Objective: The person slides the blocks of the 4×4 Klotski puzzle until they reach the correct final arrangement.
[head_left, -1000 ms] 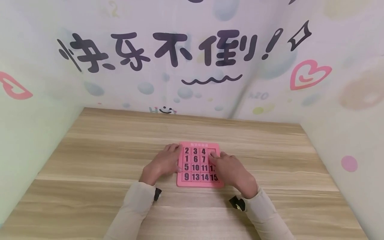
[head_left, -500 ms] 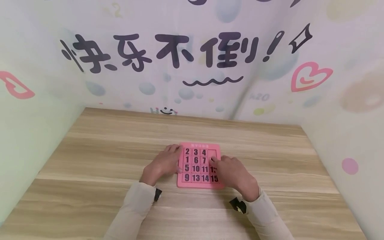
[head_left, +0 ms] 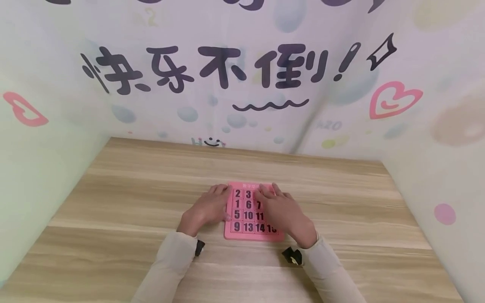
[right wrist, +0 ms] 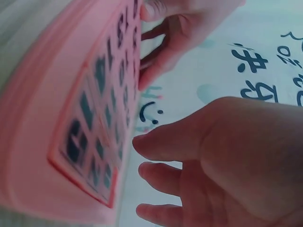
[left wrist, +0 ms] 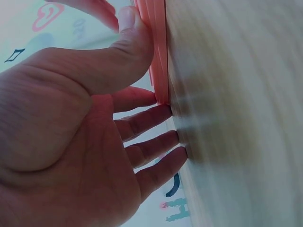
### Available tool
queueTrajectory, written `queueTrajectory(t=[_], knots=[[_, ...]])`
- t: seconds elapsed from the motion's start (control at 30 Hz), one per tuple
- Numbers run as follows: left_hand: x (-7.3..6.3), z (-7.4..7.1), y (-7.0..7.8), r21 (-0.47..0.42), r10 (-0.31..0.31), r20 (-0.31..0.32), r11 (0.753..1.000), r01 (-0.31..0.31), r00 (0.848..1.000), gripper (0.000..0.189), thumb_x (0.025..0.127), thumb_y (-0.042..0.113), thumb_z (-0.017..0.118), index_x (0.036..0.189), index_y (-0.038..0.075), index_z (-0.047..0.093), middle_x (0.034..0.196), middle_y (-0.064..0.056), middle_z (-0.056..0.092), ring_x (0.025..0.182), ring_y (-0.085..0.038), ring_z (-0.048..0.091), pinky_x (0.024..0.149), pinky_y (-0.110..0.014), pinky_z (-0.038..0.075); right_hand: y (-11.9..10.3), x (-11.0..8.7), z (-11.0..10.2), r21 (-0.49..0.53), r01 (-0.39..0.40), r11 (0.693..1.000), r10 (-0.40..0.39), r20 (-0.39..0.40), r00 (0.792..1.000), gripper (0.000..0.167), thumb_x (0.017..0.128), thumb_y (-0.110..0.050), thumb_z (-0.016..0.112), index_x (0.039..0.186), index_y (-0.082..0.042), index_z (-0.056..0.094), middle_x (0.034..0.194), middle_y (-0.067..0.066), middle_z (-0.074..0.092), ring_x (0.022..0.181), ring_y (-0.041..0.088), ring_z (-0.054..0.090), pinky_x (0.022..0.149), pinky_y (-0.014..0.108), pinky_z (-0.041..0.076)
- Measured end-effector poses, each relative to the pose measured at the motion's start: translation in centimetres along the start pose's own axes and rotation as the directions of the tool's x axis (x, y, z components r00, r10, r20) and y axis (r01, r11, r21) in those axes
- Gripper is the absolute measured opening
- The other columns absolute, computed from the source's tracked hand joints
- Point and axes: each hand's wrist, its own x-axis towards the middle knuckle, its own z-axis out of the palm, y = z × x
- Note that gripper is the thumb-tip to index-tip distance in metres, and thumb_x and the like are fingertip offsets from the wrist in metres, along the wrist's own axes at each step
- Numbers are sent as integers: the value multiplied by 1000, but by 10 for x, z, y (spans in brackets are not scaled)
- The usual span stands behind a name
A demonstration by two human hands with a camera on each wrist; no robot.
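A pink number slide puzzle (head_left: 251, 236) lies flat on the wooden table. Its tiles 2, 3, 1, 6, 5, 10, 11, 9, 13 and 14 can be read. My left hand (head_left: 206, 208) rests against the frame's left side. In the left wrist view that hand (left wrist: 80, 127) has its thumb on the frame's edge, index fingertip by the corner, other fingertips on the table. Over the board's upper right is my right hand (head_left: 286, 214), fingertips across the top row, hiding the right column's upper tiles. The right wrist view shows the right hand (right wrist: 227, 161) with fingers extended; fingertip contact cannot be told.
The wooden table (head_left: 132, 202) extends around the puzzle on all sides. A printed back wall (head_left: 170, 122) with large dark characters borders its far edge, and pale side walls stand left and right. A black strap piece (head_left: 293, 255) shows at the right cuff.
My right hand has shifted left and away from me, from the right column onto the top row. The gap seen at the top right and tile 4 are now covered. The left hand stays put.
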Motion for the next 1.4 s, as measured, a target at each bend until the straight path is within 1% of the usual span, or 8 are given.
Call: queueTrajectory(t=[0.07, 0.17, 0.33, 0.5, 0.63, 0.9, 1.17, 1.4], knots=[[0, 1, 0, -8, 0, 2, 1000, 1, 1000, 86, 89, 18, 73, 156, 0, 22, 162, -17, 24, 150, -34, 19, 124, -51, 20, -2, 3, 3, -16, -6, 1000, 6, 28, 1000, 53, 102, -8, 37, 154, -19, 37, 161, 3, 31, 148, 42, 22, 115, 62, 32], [0, 2, 0, -3, 3, -3, 1000, -3, 1000, 86, 89, 19, 73, 156, 0, 22, 161, -18, 25, 150, -34, 19, 124, -51, 21, -4, 5, 7, -43, -7, 999, 9, 49, 999, 54, 102, -9, 42, 154, -16, 36, 161, 4, 31, 149, 40, 22, 115, 60, 33], [0, 1, 0, 6, 10, -3, 1000, -10, 1000, 87, 89, 19, 73, 156, -1, 22, 161, -18, 24, 150, -34, 19, 124, -50, 20, -4, 6, 9, -47, -4, 999, 7, 60, 998, 54, 101, -10, 43, 154, -15, 36, 161, 5, 32, 149, 38, 24, 116, 58, 33], [-1, 0, 0, -3, 8, 4, 1000, -8, 1000, 86, 89, 19, 72, 156, -1, 22, 161, -18, 24, 150, -35, 18, 124, -51, 20, -4, 6, 8, -31, 22, 999, -20, 64, 998, 51, 104, -12, 38, 155, -12, 34, 161, 8, 30, 149, 38, 24, 116, 58, 33], [0, -1, 1, 1, 10, 5, 1000, -10, 1000, 85, 90, 19, 72, 156, -1, 22, 161, -18, 24, 150, -35, 19, 124, -52, 20, -3, 6, 9, -26, 32, 999, -30, 71, 997, 50, 105, -15, 38, 155, -11, 33, 162, 9, 29, 149, 39, 24, 116, 60, 33], [1, 0, 1, 11, 7, 12, 1000, -7, 1000, 86, 90, 20, 72, 156, 0, 21, 161, -18, 24, 150, -35, 18, 124, -51, 19, 0, 6, 10, -9, 20, 1000, -19, 86, 996, 53, 107, -29, 40, 155, -9, 33, 163, 8, 26, 149, 39, 22, 118, 59, 30], [2, 0, -1, 13, 12, 11, 1000, -13, 1000, 87, 89, 21, 73, 156, -1, 21, 161, -18, 24, 150, -35, 19, 124, -52, 20, 3, 5, 7, 14, 22, 1000, -23, 82, 996, 53, 106, -31, 41, 154, -8, 35, 162, 10, 28, 148, 41, 22, 118, 60, 29], [2, 0, -1, 15, 15, 10, 1000, -15, 1000, 88, 89, 21, 73, 156, 0, 21, 161, -18, 24, 150, -35, 18, 124, -52, 19, 6, 5, 7, 25, 2, 1000, -4, 107, 994, 54, 106, -32, 40, 155, -9, 32, 163, 8, 25, 149, 40, 20, 119, 59, 27]])
